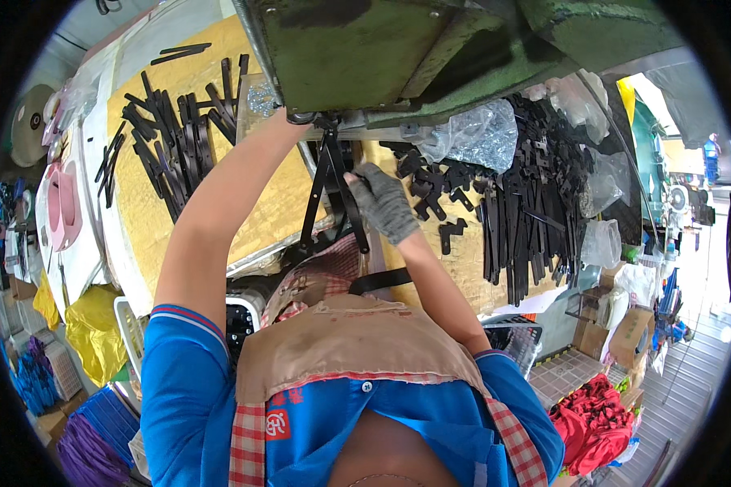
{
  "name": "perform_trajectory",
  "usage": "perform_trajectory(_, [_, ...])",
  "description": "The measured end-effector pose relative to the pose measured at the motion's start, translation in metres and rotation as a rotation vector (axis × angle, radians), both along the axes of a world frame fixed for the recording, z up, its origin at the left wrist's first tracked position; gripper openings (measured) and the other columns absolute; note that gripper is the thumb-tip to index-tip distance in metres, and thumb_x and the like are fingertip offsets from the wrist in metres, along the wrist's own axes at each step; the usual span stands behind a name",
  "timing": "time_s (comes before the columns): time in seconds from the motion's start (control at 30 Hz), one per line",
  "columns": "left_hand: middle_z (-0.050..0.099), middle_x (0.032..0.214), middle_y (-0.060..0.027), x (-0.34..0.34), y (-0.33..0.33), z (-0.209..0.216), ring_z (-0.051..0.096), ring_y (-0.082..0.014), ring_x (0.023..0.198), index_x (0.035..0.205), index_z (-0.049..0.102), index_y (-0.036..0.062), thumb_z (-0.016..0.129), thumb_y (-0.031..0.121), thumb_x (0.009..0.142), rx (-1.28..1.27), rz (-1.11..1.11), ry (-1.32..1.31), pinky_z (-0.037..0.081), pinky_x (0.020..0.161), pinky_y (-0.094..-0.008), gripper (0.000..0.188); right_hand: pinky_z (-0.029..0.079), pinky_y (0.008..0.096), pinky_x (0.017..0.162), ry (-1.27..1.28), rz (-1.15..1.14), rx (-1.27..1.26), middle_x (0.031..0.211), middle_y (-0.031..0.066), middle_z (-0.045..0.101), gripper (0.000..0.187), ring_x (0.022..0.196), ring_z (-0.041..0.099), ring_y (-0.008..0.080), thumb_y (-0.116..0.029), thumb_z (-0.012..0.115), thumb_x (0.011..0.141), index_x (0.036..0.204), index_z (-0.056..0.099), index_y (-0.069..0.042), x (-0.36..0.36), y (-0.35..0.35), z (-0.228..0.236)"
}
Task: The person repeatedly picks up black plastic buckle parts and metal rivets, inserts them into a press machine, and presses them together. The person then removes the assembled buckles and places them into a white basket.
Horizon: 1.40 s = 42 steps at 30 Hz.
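Several black flat metal strips (pixel 317 191), joined near their top ends, hang in a narrow V below the green machine (pixel 341 57). My right hand (pixel 382 203), in a grey fingerless glove, has its bare fingertips closed at the right-hand strip. My left hand (pixel 295 118) reaches up to the machine's lower edge, close to the joined ends of the strips. Its fingers are hidden behind the machine, so what they hold does not show.
Loose black strips (pixel 170 154) lie on the yellowish board at left. At right are small black brackets (pixel 434 183), a dense pile of strips (pixel 528 219) and a clear bag of small metal parts (pixel 483 138). A pink container (pixel 61 207) stands far left.
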<state>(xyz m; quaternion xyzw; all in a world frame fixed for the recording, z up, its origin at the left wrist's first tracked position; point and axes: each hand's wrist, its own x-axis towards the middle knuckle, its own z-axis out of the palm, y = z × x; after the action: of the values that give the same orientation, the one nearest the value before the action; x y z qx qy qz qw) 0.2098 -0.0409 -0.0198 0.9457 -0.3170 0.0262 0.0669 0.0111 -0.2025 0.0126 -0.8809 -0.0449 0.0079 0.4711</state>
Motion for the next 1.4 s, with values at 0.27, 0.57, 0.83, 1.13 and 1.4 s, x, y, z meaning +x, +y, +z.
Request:
perform_trajectory(0.27, [0.063, 0.073, -0.0089, 0.008, -0.002, 0.004, 0.056, -0.0284, 0.061, 0.09, 0.065, 0.004, 0.065, 0.001, 0.078, 0.082, -0.041, 0.105, 0.043, 0.054, -0.035, 0.013, 0.053, 0.0398, 0.076, 0.049, -0.299, -0.554, 0.096, 0.0171, 0.066, 0.036, 0.086, 0.065, 0.0339, -0.019, 0.082, 0.073, 0.099, 0.063, -0.002, -0.056, -0.146, -0.036])
perform_trajectory(0.57, [0.061, 0.07, -0.0031, -0.015, 0.027, 0.003, 0.054, -0.0202, 0.055, 0.089, 0.066, 0.0044, 0.065, -0.001, 0.079, -0.304, 0.067, 0.294, 0.04, 0.051, -0.0314, 0.012, 0.053, 0.0361, 0.077, -0.023, -0.303, -0.291, 0.091, 0.0134, 0.068, 0.033, 0.085, 0.066, 0.0269, -0.011, 0.077, 0.077, 0.106, 0.063, -0.004, -0.053, -0.163, -0.057])
perform_trajectory(0.83, [0.054, 0.067, 0.0072, -0.101, 0.032, 0.016, 0.042, -0.0026, 0.053, 0.089, 0.069, 0.0053, 0.067, -0.001, 0.084, -1.637, 0.278, 0.765, 0.031, 0.048, -0.0221, 0.008, 0.059, 0.0286, 0.065, 0.152, -0.442, 0.499, 0.099, 0.0067, 0.058, 0.055, 0.082, 0.062, 0.0144, 0.005, 0.066, 0.085, 0.131, 0.041, -0.007, -0.044, -0.109, -0.007])
perform_trajectory(1.13, [0.058, 0.066, 0.0068, -0.12, 0.017, 0.022, 0.043, -0.0008, 0.053, 0.088, 0.072, 0.0043, 0.07, 0.001, 0.085, -1.781, 0.338, 0.721, 0.03, 0.048, -0.0197, 0.005, 0.049, 0.0221, 0.061, -0.022, -0.208, 0.311, 0.096, 0.0057, 0.058, 0.042, 0.072, 0.055, 0.0089, -0.007, 0.069, 0.088, 0.123, 0.047, -0.008, -0.029, -0.084, -0.025])
perform_trajectory(1.4, [0.059, 0.069, 0.0056, -0.133, 0.004, 0.028, 0.046, -0.0009, 0.061, 0.088, 0.071, 0.0014, 0.072, 0.004, 0.086, -1.49, 0.388, 0.301, 0.038, 0.056, -0.019, 0.003, 0.054, 0.0246, 0.059, 0.21, -0.227, 0.532, 0.095, 0.0058, 0.06, 0.037, 0.074, 0.062, 0.0105, -0.004, 0.066, 0.089, 0.121, 0.047, -0.006, -0.03, -0.072, -0.003])
